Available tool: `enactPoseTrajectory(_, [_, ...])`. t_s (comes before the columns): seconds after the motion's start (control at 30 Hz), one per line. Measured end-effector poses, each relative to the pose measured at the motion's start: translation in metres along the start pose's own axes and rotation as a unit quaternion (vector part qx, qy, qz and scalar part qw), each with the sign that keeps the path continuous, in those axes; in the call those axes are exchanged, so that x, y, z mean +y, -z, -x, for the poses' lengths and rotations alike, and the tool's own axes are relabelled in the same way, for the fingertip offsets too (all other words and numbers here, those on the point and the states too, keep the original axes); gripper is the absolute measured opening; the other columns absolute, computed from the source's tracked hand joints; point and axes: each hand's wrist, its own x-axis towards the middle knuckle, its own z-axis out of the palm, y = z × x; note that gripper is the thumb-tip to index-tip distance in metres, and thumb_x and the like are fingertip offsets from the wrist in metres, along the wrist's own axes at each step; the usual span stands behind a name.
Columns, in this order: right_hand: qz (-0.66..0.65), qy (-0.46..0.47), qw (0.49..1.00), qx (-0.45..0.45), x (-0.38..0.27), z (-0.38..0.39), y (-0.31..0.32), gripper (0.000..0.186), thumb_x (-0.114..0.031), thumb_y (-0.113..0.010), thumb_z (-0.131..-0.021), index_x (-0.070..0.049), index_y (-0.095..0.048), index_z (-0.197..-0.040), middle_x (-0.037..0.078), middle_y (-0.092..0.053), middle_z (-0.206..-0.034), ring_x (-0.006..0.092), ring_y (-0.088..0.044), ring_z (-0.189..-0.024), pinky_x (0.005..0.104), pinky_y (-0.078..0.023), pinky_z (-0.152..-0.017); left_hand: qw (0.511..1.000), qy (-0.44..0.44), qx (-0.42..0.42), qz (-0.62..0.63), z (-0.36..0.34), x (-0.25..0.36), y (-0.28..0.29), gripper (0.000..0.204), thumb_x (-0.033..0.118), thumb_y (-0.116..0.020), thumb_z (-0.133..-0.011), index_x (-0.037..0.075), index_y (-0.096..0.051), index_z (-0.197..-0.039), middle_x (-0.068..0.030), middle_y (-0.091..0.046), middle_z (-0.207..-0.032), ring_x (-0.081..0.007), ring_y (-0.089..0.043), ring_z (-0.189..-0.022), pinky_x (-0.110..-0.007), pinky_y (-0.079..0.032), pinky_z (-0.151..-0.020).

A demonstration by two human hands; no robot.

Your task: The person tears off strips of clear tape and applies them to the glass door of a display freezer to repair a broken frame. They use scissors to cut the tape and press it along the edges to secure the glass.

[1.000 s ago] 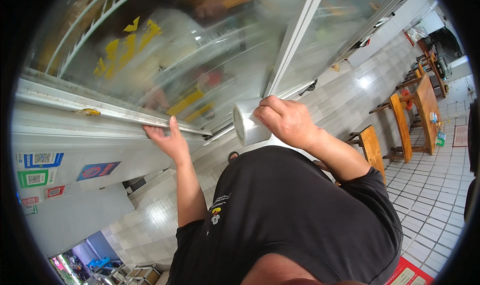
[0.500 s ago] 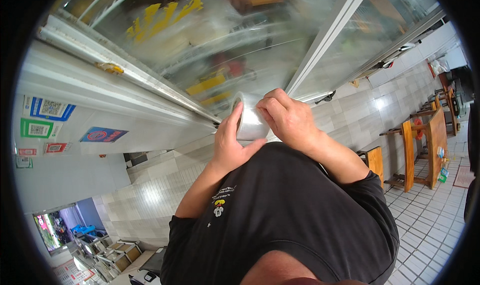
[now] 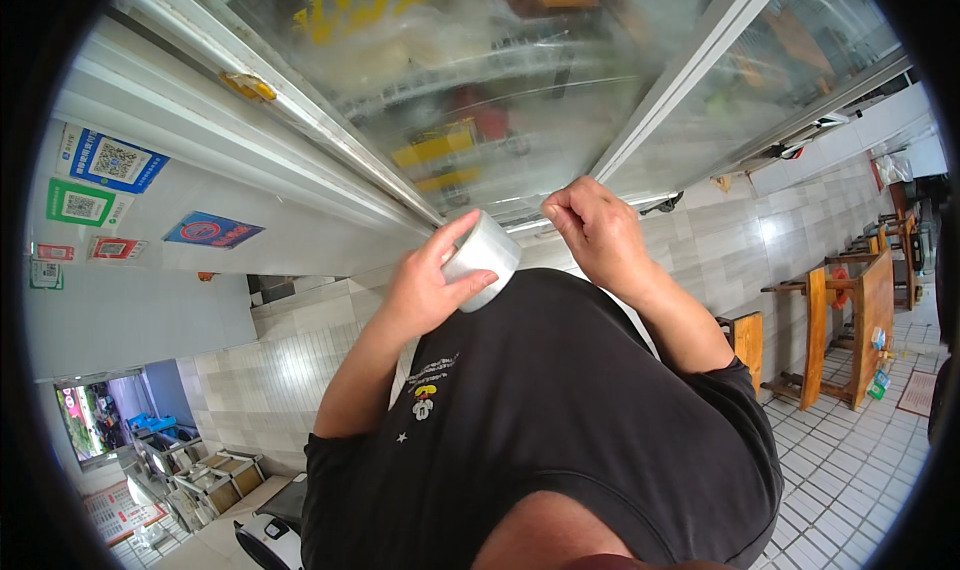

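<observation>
A wide roll of clear packing tape (image 3: 492, 257) is in my left hand (image 3: 420, 282), in front of my black shirt. The fingers go over the roll's near-left side, and the thumb presses on its outer face. To the right of the roll, my right hand (image 3: 602, 232) is raised with thumb and fingers pinched together. What the pinch holds, if anything, is too small or too clear to make out. No strip of tape shows plainly between the two hands. Just beyond both hands stands a glass-fronted cabinet (image 3: 560, 100) with yellow markings on its door.
On the left, a white panel (image 3: 150, 300) carries several coloured stickers (image 3: 115, 160). A pale metal door frame (image 3: 690, 60) divides the glass. Wooden tables and benches (image 3: 870, 320) stand at the right on a tiled floor (image 3: 830, 450). Stacked metal-edged boxes (image 3: 222, 475) sit at lower left.
My hands have moved apart. The left hand has gone left with the tape roll, tilting it, while the right hand has come away from the roll to the right, still pinched.
</observation>
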Motion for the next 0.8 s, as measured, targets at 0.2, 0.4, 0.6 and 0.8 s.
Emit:
enactPoseTrajectory(0.2, [0.044,-0.099,0.987,0.12,0.044,-0.006,0.048,0.011,-0.013,-0.068,-0.094,-0.002,-0.068,-0.093,0.015,-0.066,-0.086,0.0301,-0.065,-0.076,0.0375,-0.052,-0.069,0.987,0.1,-0.048,-0.113,0.014,-0.001,0.03,0.083,0.015,-0.083,-0.077,0.005,-0.045,-0.149,-0.0187,-0.055,-0.144,-0.0272,-0.054,-0.133,-0.039,-0.042,-0.11])
enactPoseTrajectory(0.4, [0.037,-0.159,0.96,0.227,0.096,-0.007,0.087,0.016,-0.016,-0.068,-0.096,0.0,-0.069,-0.093,0.006,-0.062,-0.079,0.0145,-0.055,-0.066,0.0298,-0.046,-0.061,0.979,0.061,-0.043,-0.19,0.049,-0.002,0.061,0.079,0.019,-0.083,-0.077,0.013,-0.049,-0.148,-0.0187,-0.065,-0.124,-0.0298,-0.063,-0.114,-0.037,-0.049,-0.096])
enactPoseTrajectory(0.6, [0.039,-0.05,0.955,0.29,0.112,-0.037,0.037,0.009,-0.015,-0.072,-0.091,-0.007,-0.071,-0.09,0.007,-0.066,-0.082,0.0204,-0.061,-0.067,0.0316,-0.049,-0.062,0.845,0.032,0.144,-0.514,0.029,0.025,0.097,0.06,0.025,-0.081,-0.081,0.019,-0.061,-0.137,-0.0124,-0.073,-0.095,-0.0304,-0.07,-0.078,-0.036,-0.054,-0.069])
enactPoseTrajectory(0.8, [0.186,0.016,0.88,0.436,0.13,-0.068,0.019,0.008,-0.02,-0.077,-0.087,-0.015,-0.071,-0.09,0.001,-0.067,-0.079,0.0185,-0.062,-0.062,0.0315,-0.049,-0.054,0.846,-0.064,0.224,-0.479,0.009,0.036,0.093,0.031,0.024,-0.072,-0.091,0.015,-0.069,-0.12,-0.0125,-0.073,-0.1,-0.0314,-0.07,-0.083,-0.037,-0.054,-0.071])
